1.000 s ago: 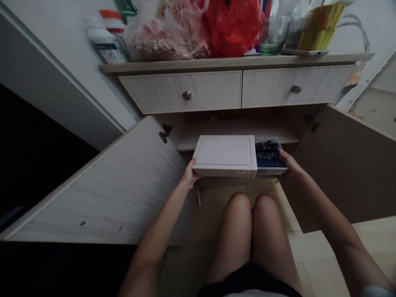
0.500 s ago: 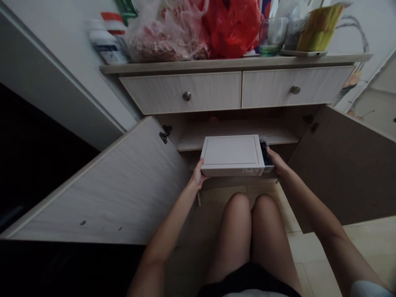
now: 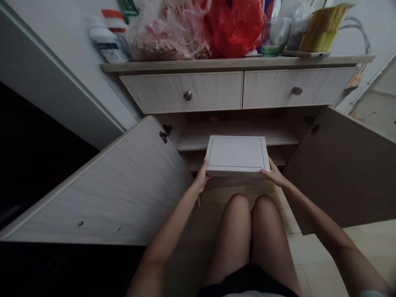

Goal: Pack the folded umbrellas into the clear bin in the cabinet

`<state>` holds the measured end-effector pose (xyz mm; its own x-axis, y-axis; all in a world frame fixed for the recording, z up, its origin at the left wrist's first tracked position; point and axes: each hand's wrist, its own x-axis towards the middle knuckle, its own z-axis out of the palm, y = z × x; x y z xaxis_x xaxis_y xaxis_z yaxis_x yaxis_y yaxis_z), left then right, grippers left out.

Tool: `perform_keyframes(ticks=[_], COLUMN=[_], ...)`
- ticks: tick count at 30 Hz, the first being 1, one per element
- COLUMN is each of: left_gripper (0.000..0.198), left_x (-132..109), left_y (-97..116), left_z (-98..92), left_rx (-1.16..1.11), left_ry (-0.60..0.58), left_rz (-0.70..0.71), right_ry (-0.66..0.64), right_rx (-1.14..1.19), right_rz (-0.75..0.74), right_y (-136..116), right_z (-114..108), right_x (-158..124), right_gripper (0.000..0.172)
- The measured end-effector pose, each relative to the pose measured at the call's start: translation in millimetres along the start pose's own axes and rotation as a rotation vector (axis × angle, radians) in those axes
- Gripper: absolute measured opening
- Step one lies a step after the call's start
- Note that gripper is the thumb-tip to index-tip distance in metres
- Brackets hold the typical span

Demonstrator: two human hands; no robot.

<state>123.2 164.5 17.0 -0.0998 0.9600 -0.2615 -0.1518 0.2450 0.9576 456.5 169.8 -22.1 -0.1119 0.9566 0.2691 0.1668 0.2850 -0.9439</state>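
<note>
A flat white storage box (image 3: 236,152) is held level between my two hands in front of the open cabinet. My left hand (image 3: 202,176) grips its left end near the front corner, the thumb at the side and the fingers partly under it. At the opposite end my right hand (image 3: 274,172) is closed round the front right corner, thumb on the front face. The box's drawer is pushed in, so its contents are hidden. Behind the box runs the cabinet's middle shelf (image 3: 198,140).
Both cabinet doors stand wide, the left door (image 3: 123,185) and the right door (image 3: 343,169) flanking my arms. Above are two closed drawers (image 3: 154,93). The cabinet top carries a white bottle (image 3: 107,43), plastic bags (image 3: 235,29), a glass (image 3: 275,37) and a yellow packet (image 3: 321,29).
The small drawer that stuck out of the box's right end has gone in. My right hand has moved from that drawer onto the box's front right corner. The box has shifted slightly right.
</note>
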Motion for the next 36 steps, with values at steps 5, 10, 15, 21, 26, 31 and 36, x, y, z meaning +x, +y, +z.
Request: perform_keyframes(ticks=[5,10,15,21,26,31,36], left_gripper=[0.053,0.045,0.044,0.049,0.041,0.035,0.07], left_x=[-2,22,42,55,74,94,87], left_y=[1,16,22,25,25,23,23], left_z=[10.8,23.6,26.8,42.6,50.8,50.5,55.0], left_rx=[0.285,0.337,0.388,0.365,0.468,0.461,0.573], left_ry=[-0.094,-0.038,-0.075,-0.033,0.017,0.001,0.158], left_rz=[0.29,0.391,0.474,0.45,0.434,0.423,0.525], right_ry=[0.219,0.24,0.266,0.367,0.352,0.32,0.446], right_rx=[-0.013,0.005,-0.007,-0.024,-0.045,-0.07,-0.3], right_rz=[0.043,0.078,0.017,-0.025,-0.007,-0.006,-0.083], right_y=[4,-6,-22,-22,-9,8,8], right_z=[-6,-15,-19,-26,-27,-27,-21], right_x=[10,33,39,72,99,119,113], right_gripper=[0.088,0.076,0.065,0.065,0.072,0.079,0.089])
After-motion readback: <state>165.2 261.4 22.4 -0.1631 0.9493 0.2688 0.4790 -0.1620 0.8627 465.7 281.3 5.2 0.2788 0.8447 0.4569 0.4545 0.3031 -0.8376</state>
